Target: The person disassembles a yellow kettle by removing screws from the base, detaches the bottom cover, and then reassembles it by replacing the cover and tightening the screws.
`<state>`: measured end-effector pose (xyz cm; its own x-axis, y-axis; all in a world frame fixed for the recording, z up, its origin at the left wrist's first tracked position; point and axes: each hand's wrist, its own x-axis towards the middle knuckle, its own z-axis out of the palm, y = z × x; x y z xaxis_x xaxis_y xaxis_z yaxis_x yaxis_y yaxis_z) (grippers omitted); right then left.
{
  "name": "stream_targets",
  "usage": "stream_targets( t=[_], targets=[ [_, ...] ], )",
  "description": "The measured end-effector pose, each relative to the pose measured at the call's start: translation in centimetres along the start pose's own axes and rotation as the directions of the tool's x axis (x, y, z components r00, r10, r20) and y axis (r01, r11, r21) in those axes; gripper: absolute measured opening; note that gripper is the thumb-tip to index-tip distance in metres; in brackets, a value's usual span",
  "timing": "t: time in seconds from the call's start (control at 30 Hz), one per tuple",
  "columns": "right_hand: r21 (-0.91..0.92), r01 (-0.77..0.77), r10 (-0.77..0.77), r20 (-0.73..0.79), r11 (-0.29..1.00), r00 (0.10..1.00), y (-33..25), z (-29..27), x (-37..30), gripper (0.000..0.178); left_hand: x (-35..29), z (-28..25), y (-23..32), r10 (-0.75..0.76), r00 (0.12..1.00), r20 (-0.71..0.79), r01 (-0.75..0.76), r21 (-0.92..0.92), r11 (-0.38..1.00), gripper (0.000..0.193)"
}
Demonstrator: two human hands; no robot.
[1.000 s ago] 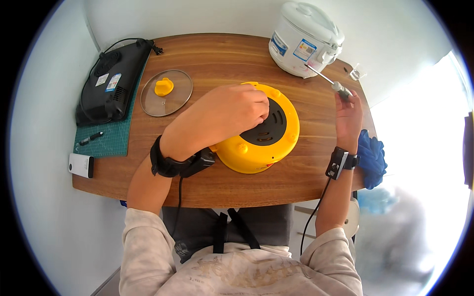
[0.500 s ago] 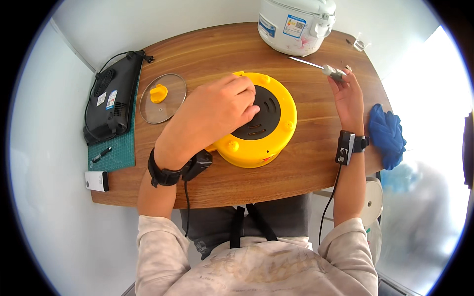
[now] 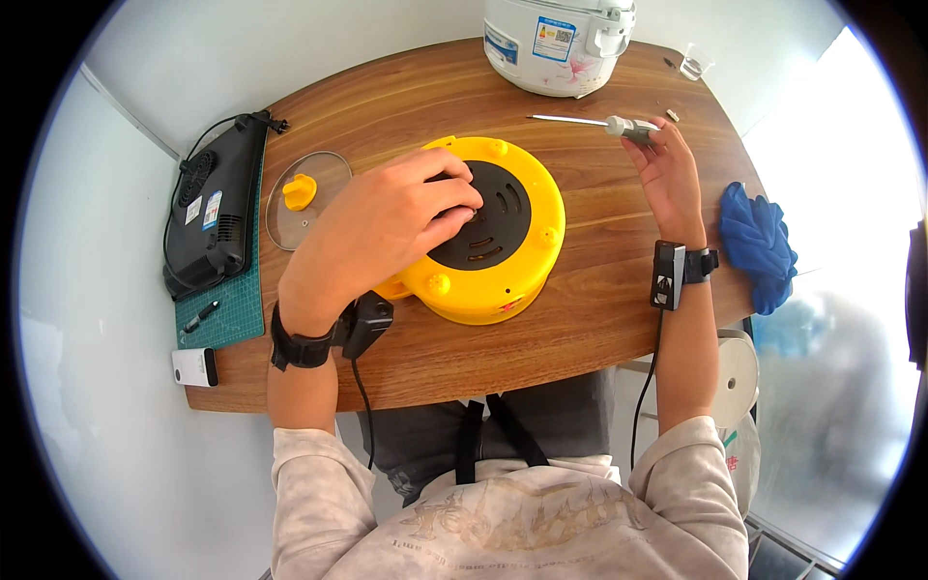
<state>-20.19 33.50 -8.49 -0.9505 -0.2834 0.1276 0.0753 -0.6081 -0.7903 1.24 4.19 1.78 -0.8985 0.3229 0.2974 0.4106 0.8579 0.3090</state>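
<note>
Mid-bench, the left hand (image 3: 387, 227) fingers the black base of the upturned yellow cooker (image 3: 483, 232), grip loose, while the right hand (image 3: 667, 179) clasps a screwdriver (image 3: 599, 123); next likely: seat its tip squarely in a base screw.

Hidden and cut-off parts

The left hand (image 3: 387, 227) covers part of the yellow cooker base (image 3: 488, 237), its fingertips hiding whatever they touch; the white rice cooker (image 3: 559, 43) is cut by the top edge, and small bits near the clear cup (image 3: 692, 64) are perhaps screws.
</note>
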Motion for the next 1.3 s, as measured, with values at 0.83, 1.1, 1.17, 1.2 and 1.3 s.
stream_targets(
  t=[0.83,1.1,1.17,1.2,1.3],
  targets=[
    [0.109,-0.102,0.097,0.049,0.989,0.994,0.6,-0.1,0.6,0.019,-7.9,-4.3,0.5,-0.461,0.864,-0.202,0.413,-0.241,0.878,0.015],
    [0.112,-0.112,0.101,0.094,0.987,0.99,0.7,-0.3,0.3,0.022,-16.4,-0.9,-3.2,-0.763,0.645,-0.033,0.759,-0.082,0.646,0.019],
    [0.092,-0.109,0.101,0.087,0.99,0.991,0.4,-1.7,1.0,0.023,-17.7,-0.3,-4.4,-0.76,0.645,-0.079,0.756,-0.077,0.65,0.019],
    [0.083,-0.107,0.1,0.084,0.991,0.991,0.6,-2.2,1.4,0.023,-18.3,-0.4,-4.8,-0.763,0.641,-0.084,0.762,-0.051,0.646,0.017],
    [0.079,-0.102,0.096,0.085,0.992,0.992,0.5,-0.6,0.3,0.023,-20.0,-0.4,-5.9,-0.758,0.642,-0.117,0.76,-0.035,0.649,0.014]
  ],
)
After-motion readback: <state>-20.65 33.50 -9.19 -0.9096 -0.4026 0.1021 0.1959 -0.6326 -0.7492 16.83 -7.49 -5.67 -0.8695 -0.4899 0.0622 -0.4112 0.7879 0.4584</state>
